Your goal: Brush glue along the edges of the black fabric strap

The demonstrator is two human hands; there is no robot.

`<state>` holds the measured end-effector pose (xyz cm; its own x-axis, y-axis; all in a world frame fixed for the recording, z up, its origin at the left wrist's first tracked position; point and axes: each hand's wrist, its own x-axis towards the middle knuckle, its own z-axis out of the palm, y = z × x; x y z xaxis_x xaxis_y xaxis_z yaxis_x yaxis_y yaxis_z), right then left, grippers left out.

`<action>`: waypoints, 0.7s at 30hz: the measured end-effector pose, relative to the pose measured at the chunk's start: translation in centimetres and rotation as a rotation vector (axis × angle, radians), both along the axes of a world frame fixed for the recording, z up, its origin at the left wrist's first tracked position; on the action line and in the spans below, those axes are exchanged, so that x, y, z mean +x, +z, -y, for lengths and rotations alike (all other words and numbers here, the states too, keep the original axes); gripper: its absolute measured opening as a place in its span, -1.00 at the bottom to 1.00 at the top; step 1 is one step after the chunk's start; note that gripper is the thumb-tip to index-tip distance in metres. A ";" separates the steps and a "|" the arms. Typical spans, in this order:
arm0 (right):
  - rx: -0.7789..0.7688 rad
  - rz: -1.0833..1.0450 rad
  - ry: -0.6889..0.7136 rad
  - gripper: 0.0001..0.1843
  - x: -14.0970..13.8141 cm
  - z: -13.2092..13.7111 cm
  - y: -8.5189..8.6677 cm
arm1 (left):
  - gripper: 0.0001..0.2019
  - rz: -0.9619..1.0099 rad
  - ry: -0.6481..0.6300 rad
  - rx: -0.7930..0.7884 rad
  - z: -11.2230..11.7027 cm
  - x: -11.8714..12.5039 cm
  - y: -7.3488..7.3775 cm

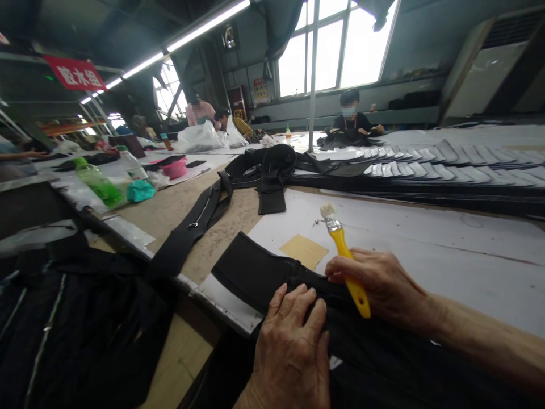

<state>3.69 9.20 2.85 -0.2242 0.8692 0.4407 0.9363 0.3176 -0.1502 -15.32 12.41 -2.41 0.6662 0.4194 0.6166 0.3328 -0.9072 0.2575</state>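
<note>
A small brush with a yellow handle (pixel 346 250) is in my right hand (pixel 378 284), its pale bristles pointing up and away from me. The fingers of that hand also sit at the edge of a black fabric piece (pixel 251 270) with a flat, smooth end. My left hand (pixel 293 346) lies on the same piece, fingers stretched out and flat, holding nothing. Dark cloth spreads beneath both hands and over the table's front edge. Beyond the black piece, a tan square (pixel 304 251) rests on the white sheet (pixel 426 255).
Black strips (pixel 272 170) lie heaped ahead, one with a zipper. Long rows of layered black-and-white pieces (pixel 447 170) stretch to the right. A green bottle (pixel 97 184) and pink bowl (pixel 174 167) stand left. Black garments (pixel 76 318) hang at lower left. Other people (pixel 351 122) work farther back.
</note>
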 end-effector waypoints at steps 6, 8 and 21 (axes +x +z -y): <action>-0.185 0.097 0.064 -0.86 -0.3 -2.1 -1.1 | -0.71 0.062 0.003 0.077 -0.6 0.2 -1.1; -0.223 0.119 0.078 -0.87 -0.4 -2.5 -1.1 | -0.70 0.063 0.002 0.087 -0.6 0.2 -1.2; 0.083 -0.006 0.048 -0.86 -0.8 -2.8 -2.3 | -0.69 0.029 0.026 0.050 -0.3 0.2 -1.0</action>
<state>2.88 11.95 0.56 -0.2618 0.8182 0.5120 0.9187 0.3738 -0.1275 -15.16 12.70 -3.44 0.6373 0.4041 0.6561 0.3493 -0.9105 0.2215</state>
